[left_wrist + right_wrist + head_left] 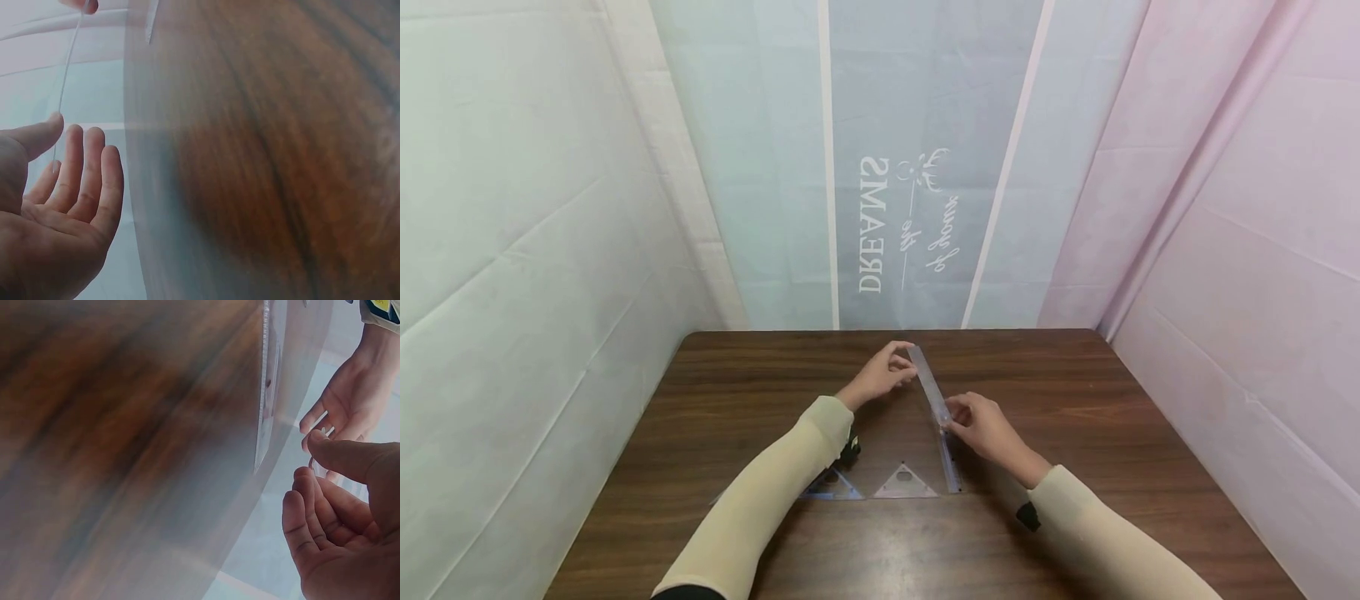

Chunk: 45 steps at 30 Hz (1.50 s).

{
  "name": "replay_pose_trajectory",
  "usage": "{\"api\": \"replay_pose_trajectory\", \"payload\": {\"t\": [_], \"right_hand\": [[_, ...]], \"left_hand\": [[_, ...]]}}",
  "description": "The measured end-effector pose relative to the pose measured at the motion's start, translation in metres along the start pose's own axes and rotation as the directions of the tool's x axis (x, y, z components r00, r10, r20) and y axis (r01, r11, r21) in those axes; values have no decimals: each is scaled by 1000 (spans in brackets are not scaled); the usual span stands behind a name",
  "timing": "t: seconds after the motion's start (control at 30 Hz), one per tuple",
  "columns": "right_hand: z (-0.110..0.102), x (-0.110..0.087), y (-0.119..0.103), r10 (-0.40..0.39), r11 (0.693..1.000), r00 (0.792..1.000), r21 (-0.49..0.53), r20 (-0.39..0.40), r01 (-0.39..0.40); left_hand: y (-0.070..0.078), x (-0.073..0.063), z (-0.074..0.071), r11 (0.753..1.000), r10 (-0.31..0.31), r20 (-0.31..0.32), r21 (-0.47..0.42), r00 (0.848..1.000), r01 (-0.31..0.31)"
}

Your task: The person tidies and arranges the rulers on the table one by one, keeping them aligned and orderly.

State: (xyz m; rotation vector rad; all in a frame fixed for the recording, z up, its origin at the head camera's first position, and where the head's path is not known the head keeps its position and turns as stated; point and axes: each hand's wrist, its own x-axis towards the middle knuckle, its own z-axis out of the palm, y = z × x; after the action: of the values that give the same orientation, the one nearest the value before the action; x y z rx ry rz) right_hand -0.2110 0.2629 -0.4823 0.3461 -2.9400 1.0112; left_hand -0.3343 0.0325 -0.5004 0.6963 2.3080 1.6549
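A clear ruler (929,385) is held slanted above the table between both hands. My left hand (883,372) pinches its far end between thumb and index finger, the other fingers loosely spread in the left wrist view. Thumb and fingertips of my right hand (988,429) pinch the near end. The held ruler (66,72) appears edge-on as a thin line in the left wrist view. A second, bluish clear ruler (951,473) lies on the table just below the right hand. Left of it lies a clear triangle set square (904,492).
A blue-edged set square (838,493) lies partly hidden behind the left sleeve (775,492). Another clear tip (717,498) shows left of that sleeve. The brown wooden table (1075,400) is bordered by hanging cloth (760,208) at the back and both sides.
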Motion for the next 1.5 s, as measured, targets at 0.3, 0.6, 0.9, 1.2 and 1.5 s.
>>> {"api": "replay_pose_trajectory", "payload": {"t": [0.3, 0.6, 0.9, 1.2, 1.5], "right_hand": [[-6, -20, 11, -27, 1000, 1000, -11, -8, 27], [-8, -41, 20, -23, 1000, 999, -8, -24, 22], [-14, -59, 22, -23, 1000, 1000, -7, -13, 22], [-17, -72, 24, 2, 1000, 1000, -19, 13, -2], [-20, -81, 29, 28, 1000, 994, -15, 101, -27]], "left_hand": [[2, -3, 15, 990, 23, 42, 138, 999, -29], [8, -3, 32, 972, 68, 108, 218, 992, -90], [13, -3, 46, 949, 69, 160, 295, 985, -114], [20, -7, 58, 906, 73, 190, 398, 979, -145], [24, -10, 69, 847, -4, 224, 519, 975, -116]]}}
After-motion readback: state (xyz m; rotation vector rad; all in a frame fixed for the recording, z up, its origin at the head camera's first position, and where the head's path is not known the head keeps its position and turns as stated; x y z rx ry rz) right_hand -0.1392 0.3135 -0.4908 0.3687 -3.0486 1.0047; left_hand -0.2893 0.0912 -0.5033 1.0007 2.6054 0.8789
